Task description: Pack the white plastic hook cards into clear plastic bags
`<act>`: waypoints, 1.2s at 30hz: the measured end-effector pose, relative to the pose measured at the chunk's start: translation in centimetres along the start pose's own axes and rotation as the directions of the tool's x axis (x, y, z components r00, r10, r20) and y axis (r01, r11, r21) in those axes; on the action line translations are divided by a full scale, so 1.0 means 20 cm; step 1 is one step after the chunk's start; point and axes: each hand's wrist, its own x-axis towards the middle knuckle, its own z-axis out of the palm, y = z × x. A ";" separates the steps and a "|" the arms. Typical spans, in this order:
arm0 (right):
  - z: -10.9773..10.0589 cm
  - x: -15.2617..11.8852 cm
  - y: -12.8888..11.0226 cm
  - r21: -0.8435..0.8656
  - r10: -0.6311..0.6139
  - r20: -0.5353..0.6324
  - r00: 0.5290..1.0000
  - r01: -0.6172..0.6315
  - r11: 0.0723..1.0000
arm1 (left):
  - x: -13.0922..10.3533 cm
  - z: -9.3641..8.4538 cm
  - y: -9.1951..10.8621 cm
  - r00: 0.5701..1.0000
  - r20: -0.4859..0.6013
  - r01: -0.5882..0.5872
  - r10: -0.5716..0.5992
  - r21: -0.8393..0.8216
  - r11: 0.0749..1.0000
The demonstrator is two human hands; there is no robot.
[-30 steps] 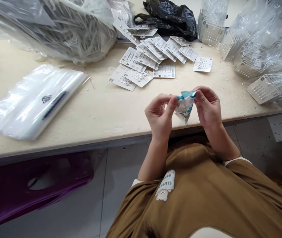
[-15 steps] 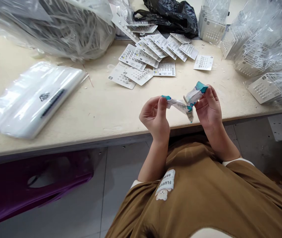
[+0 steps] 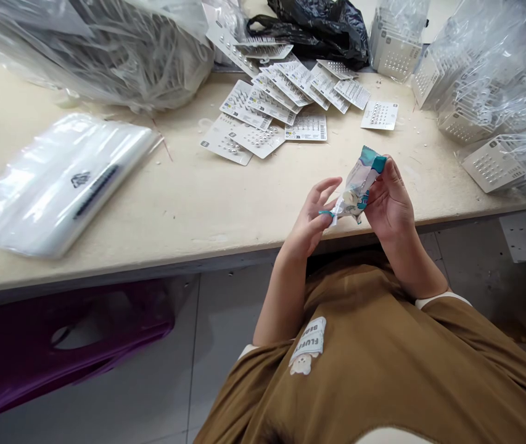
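Note:
A small teal and white wrapper [image 3: 359,180] is held over the table's front edge, with something pale showing inside it. My right hand [image 3: 388,196] pinches the wrapper's upper right corner between thumb and fingers. At the lower left end of the wrapper, my left hand [image 3: 314,216] grips a teal-edged bit between thumb and fingers, its other fingers loosely bent. Behind the hands lie overlapping cards [image 3: 269,105] with rows of small studs, and one separate card [image 3: 380,116] sits to their right.
A stack of clear plastic bags [image 3: 59,185] lies on the table [image 3: 189,209] at left, near a large filled plastic bag [image 3: 152,55]. A black bag [image 3: 322,31] sits at the back, bagged cards [image 3: 494,163] at right. Below left is a purple stool [image 3: 119,327].
My left hand has moved right and down, closer to my right hand. The wrapper, stretched between both hands before, now stands more upright and shows more of its face.

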 end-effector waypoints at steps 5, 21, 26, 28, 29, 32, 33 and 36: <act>0.04 -0.02 -0.06 0.056 0.092 0.060 0.994 -0.095 0.994 | 0.02 -0.01 -0.06 0.985 0.171 -0.004 0.004 0.000 1.000; 0.09 0.00 -0.20 0.131 0.234 0.046 0.971 -0.239 0.962 | -0.02 0.01 -0.04 0.997 0.032 0.060 -0.067 0.182 0.982; 0.05 0.01 -0.22 0.036 0.246 0.134 0.960 -0.253 0.967 | -0.02 0.01 -0.03 0.985 0.032 -0.170 0.168 0.303 0.938; 0.02 0.00 -0.25 -0.082 0.084 0.092 0.992 -0.077 0.994 | -0.02 0.02 -0.01 0.961 0.040 -0.268 0.273 0.372 0.889; 0.00 -0.02 -0.26 -0.145 -0.046 0.058 0.997 0.054 0.988 | -0.02 0.02 0.00 0.948 0.042 -0.306 0.317 0.407 0.861; -0.04 -0.08 -0.35 -0.321 -0.412 0.064 0.909 0.409 0.854 | -0.02 0.02 0.03 0.913 0.033 -0.367 0.406 0.500 0.784; -0.05 -0.11 -0.38 -0.365 -0.476 0.106 0.873 0.479 0.798 | -0.02 0.02 0.03 0.905 0.028 -0.375 0.425 0.526 0.763; -0.06 -0.20 -0.49 -0.463 -0.552 0.170 0.816 0.561 0.686 | -0.02 0.02 0.04 0.886 0.014 -0.383 0.463 0.584 0.716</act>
